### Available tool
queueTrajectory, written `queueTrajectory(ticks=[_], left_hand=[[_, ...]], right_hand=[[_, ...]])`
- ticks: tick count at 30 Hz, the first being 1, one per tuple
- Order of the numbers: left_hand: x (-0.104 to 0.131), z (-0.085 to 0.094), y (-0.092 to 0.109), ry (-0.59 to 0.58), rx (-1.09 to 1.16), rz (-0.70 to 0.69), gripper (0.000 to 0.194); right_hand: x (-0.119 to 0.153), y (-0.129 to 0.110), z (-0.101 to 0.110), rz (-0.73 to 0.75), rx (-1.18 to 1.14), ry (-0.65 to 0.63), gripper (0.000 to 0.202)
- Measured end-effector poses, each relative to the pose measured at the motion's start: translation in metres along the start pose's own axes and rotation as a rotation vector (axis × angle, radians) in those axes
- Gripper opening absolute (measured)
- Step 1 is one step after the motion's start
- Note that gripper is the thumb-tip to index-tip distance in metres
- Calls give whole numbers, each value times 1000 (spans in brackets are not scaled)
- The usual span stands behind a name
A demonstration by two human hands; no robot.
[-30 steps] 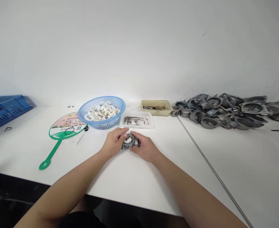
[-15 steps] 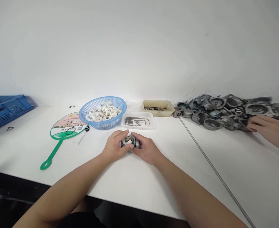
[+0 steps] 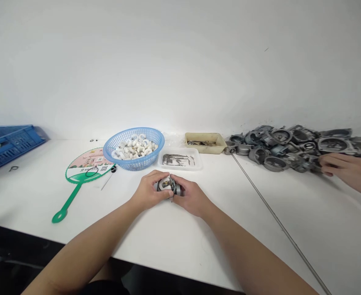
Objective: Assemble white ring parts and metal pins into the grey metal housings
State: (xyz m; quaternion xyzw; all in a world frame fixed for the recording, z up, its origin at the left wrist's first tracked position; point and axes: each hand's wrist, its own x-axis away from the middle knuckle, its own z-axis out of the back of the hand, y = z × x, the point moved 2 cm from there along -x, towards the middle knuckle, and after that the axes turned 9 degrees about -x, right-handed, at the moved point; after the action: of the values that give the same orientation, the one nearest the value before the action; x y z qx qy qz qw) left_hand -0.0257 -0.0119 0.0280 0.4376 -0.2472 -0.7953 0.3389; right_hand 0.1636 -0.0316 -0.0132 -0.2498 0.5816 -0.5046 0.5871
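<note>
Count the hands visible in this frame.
3. The left hand and right hand together grip a small metal part at table centre; a co-worker's hand touches the pile of metal castings at far right.

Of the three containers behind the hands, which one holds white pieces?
The blue round basket, leftmost of the three. The clear tray and the beige tray beside it hold dark metal bits.

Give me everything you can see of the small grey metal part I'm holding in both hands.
The small grey cast-metal part is compact and rounded, with a pale piece and a brass-coloured bit showing on its upturned face. It sits low over the white table, in front of the clear tray of thin metal pins. The left hand and right hand clasp its sides, hiding its lower half.
</note>
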Motion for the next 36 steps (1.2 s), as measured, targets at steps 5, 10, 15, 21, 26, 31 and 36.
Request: queueTrajectory(ticks=[5, 10, 15, 21, 26, 31, 36], left_hand=[[0, 1, 0, -36, 45, -50, 45], [0, 4, 2, -62, 70, -94, 36], [1, 5, 6, -71, 86, -90, 33], [2, 2, 6, -59, 105, 36, 38], [2, 0, 6, -81, 148, 116, 40], [3, -3, 4, -85, 233, 199, 44], [4, -6, 4, -44, 336, 275, 47]], right_hand=[[1, 11, -6, -54, -173, -150, 32], [2, 16, -9, -50, -249, -63, 33], [0, 0, -6, -64, -269, -122, 31], [-2, -30, -7, -91, -153, -439, 62], [-2, -33, -7, -78, -66, -500, 65], [-3, -32, -6, -79, -48, -511, 68], [-4, -34, -6, -106, -21, -541, 68]])
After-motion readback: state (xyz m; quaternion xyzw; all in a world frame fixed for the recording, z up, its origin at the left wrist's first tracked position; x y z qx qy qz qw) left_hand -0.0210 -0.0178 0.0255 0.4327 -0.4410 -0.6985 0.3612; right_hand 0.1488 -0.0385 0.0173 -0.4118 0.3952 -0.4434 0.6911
